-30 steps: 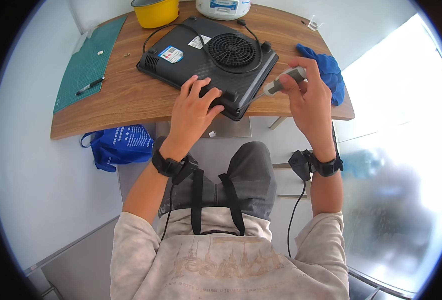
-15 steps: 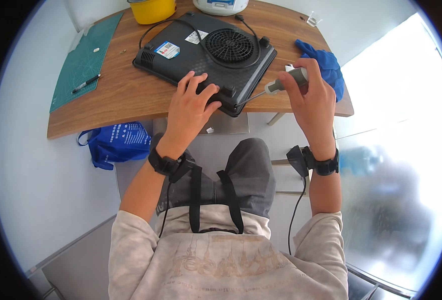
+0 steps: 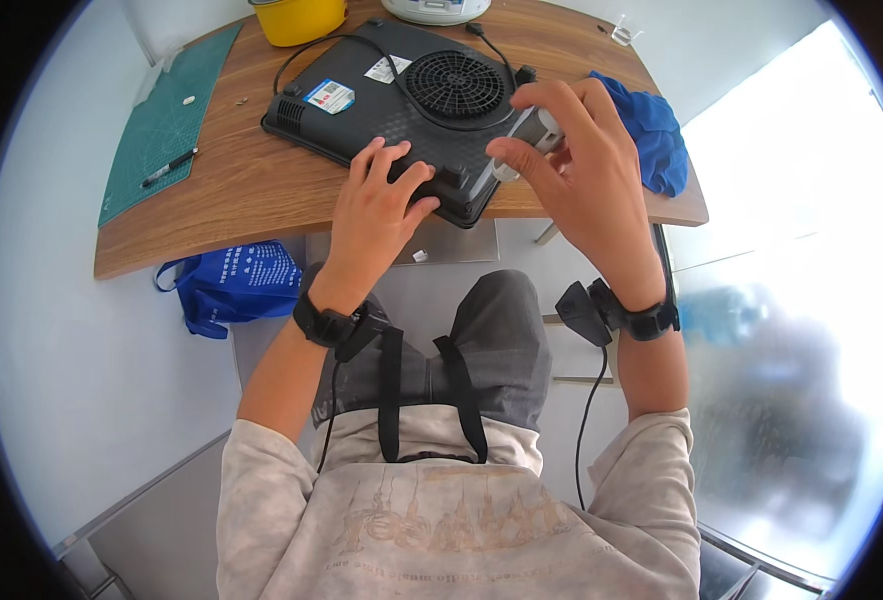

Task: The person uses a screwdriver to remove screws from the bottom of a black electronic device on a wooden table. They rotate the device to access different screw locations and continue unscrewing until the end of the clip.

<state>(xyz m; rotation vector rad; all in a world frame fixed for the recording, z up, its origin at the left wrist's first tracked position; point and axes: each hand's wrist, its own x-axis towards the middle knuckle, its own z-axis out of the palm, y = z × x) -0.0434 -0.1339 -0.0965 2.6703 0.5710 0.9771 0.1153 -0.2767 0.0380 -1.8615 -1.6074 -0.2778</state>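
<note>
A black induction cooktop [image 3: 382, 115] lies upside down on the wooden table, its round fan grille and stickers showing. Its near corner juts past the table's front edge. My left hand [image 3: 377, 205] rests on the near edge of it, fingers spread, the thumb close to a rubber foot. In my right hand [image 3: 592, 170] is a screwdriver [image 3: 539, 128] with a grey handle, held between thumb and fingers. It is tilted steeply over the cooktop's near right corner, and its tip cannot be made out clearly.
The cooktop's black power cord [image 3: 362, 40] loops across it. A green cutting mat [image 3: 167, 130] with a pen [image 3: 170, 167] lies at left. Blue cloth [image 3: 652, 135] sits at the right edge. A yellow pot [image 3: 302, 20] and a white appliance [image 3: 437, 10] stand behind.
My right hand has moved left and up, bringing the screwdriver from a low slant to a steeper tilt over the cooktop's corner. My left hand has barely moved.
</note>
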